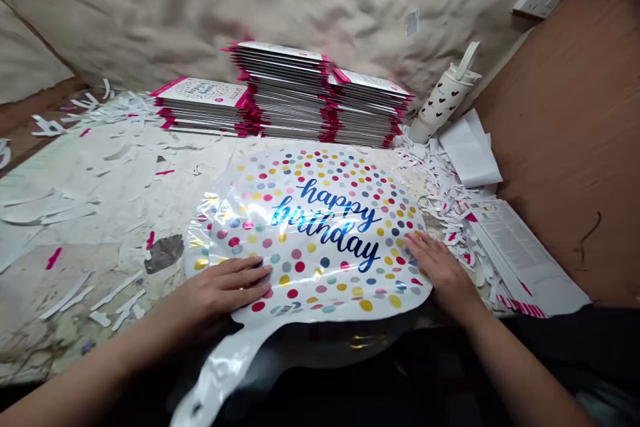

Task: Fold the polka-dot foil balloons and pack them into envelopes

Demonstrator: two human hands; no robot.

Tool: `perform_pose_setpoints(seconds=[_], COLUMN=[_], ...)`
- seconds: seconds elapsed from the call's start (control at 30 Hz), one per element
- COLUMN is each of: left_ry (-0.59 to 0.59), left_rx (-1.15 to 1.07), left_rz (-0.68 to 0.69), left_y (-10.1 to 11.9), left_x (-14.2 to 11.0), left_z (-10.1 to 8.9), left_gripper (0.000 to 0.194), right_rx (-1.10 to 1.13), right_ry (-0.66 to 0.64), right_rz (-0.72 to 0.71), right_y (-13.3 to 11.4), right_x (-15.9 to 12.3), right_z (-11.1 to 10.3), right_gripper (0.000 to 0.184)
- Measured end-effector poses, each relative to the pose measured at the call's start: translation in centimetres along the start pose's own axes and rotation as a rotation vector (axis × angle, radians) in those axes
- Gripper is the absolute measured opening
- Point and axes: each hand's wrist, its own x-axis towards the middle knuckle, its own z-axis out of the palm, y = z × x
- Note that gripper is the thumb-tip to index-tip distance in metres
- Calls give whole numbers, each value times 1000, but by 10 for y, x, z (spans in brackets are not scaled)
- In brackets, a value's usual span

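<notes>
A flat white foil balloon (325,240) with coloured dots and blue "happy birthday" lettering lies in front of me on the table. Its tail (220,367) hangs over the near edge, toward the lower left. My left hand (230,287) rests on the balloon's lower left part with fingers stretched out. At the right edge, my right hand (445,273) touches the foil with its fingertips, fingers extended; part of that hand's underside is hidden. Beneath the balloon, a dark shiny layer shows below its near edge.
Stacks of printed pink-and-white packages (290,93) stand along the back wall. A white tumbler with hearts (445,100) is at the back right. Folded printed sheets (525,260) lie at the right, among paper strips (440,180). More scraps (120,300) litter the table (115,213).
</notes>
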Motion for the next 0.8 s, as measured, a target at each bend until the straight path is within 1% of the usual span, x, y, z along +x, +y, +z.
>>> perform_pose_setpoints(seconds=[0.03, 0.1, 0.17, 0.23, 0.3, 0.33, 0.37, 0.43, 0.47, 0.5, 0.53, 0.57, 0.6, 0.63, 0.67, 0.7, 0.73, 0.8], left_ry=[-25, -59, -75, -93, -79, -57, -26, 38, 84, 151, 212, 248, 249, 210, 139, 57, -8, -64], left_rx=[16, 36, 4, -132, -336, -403, -399, -219, -82, 56, 158, 216, 242, 252, 240, 214, 191, 166], left_rz=[-14, -81, -171, -278, -470, -599, -734, -958, -1017, -1020, -958, -850, -730, -627, -562, -548, -564, -607], left_y=[-2, -11, -24, -38, -49, -53, -56, -55, -52, -47, -40, -32, -24, -16, -9, -4, -1, 1], left_x=[0, -1, -1, 4, 17, 26, 36, 56, 63, 69, 73, 75, 75, 73, 71, 68, 64, 57], left_z=[-4, -12, -19, -27, -38, -44, -49, -55, -55, -53, -48, -42, -34, -25, -16, -9, -3, 5], left_gripper=[50, 55, 52, 42, 38, 40, 45, 50, 48, 45, 44, 46, 48, 51, 54, 58, 61, 65], right_rx=[55, 205, 372, 514, 603, 622, 627, 600, 571, 538, 500, 459, 417, 373, 328, 279, 227, 128], right_ry=[-50, -141, -228, -256, -191, -137, -84, -33, -25, -19, -19, -26, -37, -51, -67, -82, -90, -75], right_rz=[-24, -26, 28, 131, 262, 316, 353, 393, 406, 424, 442, 460, 478, 497, 518, 541, 564, 593], right_y=[7, 17, 29, 42, 51, 54, 55, 53, 51, 49, 47, 46, 46, 47, 48, 48, 48, 36], right_x=[3, 11, 24, 45, 75, 91, 108, 138, 150, 160, 169, 175, 180, 185, 189, 193, 197, 203], right_z=[-4, -13, -23, -32, -37, -38, -37, -30, -25, -21, -16, -14, -12, -13, -16, -20, -25, -35], right_gripper=[50, 47, 41, 32, 35, 40, 44, 46, 45, 44, 42, 40, 39, 38, 39, 40, 43, 53])
